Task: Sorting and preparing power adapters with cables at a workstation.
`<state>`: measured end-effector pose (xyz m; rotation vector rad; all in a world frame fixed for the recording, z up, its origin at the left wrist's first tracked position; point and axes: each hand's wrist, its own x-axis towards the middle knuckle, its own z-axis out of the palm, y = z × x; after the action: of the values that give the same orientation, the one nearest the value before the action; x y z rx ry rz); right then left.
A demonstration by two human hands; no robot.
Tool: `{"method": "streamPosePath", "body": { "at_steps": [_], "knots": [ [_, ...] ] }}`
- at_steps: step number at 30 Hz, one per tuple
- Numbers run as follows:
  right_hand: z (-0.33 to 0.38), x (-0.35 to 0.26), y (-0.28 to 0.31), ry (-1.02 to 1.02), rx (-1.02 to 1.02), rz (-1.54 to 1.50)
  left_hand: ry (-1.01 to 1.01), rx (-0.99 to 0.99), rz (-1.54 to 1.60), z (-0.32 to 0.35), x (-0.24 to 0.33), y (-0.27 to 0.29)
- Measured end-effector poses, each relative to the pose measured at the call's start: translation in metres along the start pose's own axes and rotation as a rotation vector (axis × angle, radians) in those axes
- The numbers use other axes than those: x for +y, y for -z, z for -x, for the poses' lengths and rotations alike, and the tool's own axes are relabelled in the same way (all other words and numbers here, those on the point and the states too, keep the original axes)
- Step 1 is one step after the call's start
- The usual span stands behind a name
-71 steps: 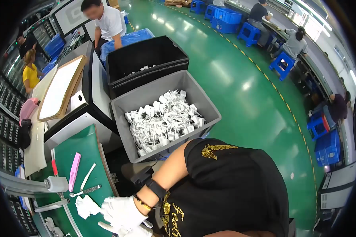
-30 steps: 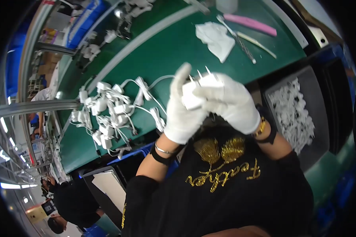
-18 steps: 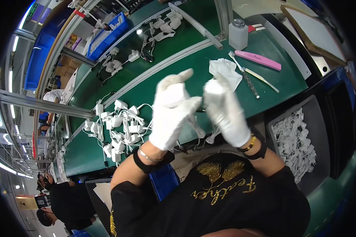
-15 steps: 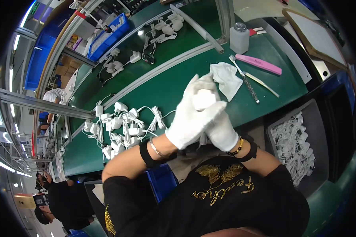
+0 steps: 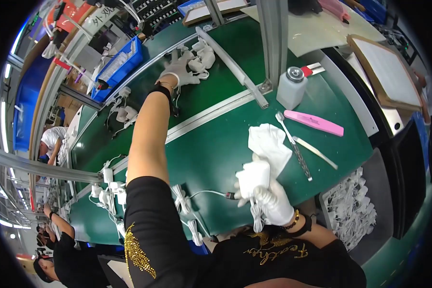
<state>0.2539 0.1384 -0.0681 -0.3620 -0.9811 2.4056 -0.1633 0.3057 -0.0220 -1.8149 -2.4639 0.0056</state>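
Observation:
Stretched far out over the green surface beyond the metal rail, my gloved left hand [image 5: 180, 72] has its fingers spread. It is beside a cluster of white power adapters [image 5: 204, 56]; whether it touches them I cannot tell. Closer in, my gloved right hand [image 5: 277, 204] grips a white power adapter [image 5: 254, 178], its coiled cable [image 5: 257, 216] hanging below. A crumpled white cloth [image 5: 268, 143] lies just beyond that hand. More white adapters with bundled cables [image 5: 111, 189] lie on the left of the green table, partly hidden by my left arm.
Right of the cloth lie a toothbrush [image 5: 294, 144], a slim pale stick [image 5: 316, 152] and a pink flat tool [image 5: 314, 122]. A white bottle [image 5: 292, 89] stands by the metal post [image 5: 274, 43]. A grey bin [image 5: 386, 192] of white cables sits at right. Co-workers are at far left.
My hands have parted. The left has reached far forward to the adapters beyond the rail; the right keeps the adapter, now lower and nearer me. The view has shifted too.

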Motion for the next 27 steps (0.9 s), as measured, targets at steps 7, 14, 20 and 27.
{"method": "streamPosePath", "body": {
  "at_steps": [7,14,20,27],
  "knots": [
    [-0.001,0.004,0.005,-0.033,0.017,-0.117,0.039,-0.137,0.147,-0.027,-0.031,-0.032],
    [-0.001,-0.007,-0.004,-0.047,0.003,-0.107,0.046,-0.131,-0.059,-0.012,-0.043,-0.01],
    [0.002,0.0,0.001,-0.003,-0.049,-0.058,0.031,-0.239,0.13,0.121,-0.004,0.066],
    [0.012,0.008,0.003,-0.018,-0.108,-0.215,0.017,-0.085,0.132,0.3,0.035,0.083]
  ]
}}
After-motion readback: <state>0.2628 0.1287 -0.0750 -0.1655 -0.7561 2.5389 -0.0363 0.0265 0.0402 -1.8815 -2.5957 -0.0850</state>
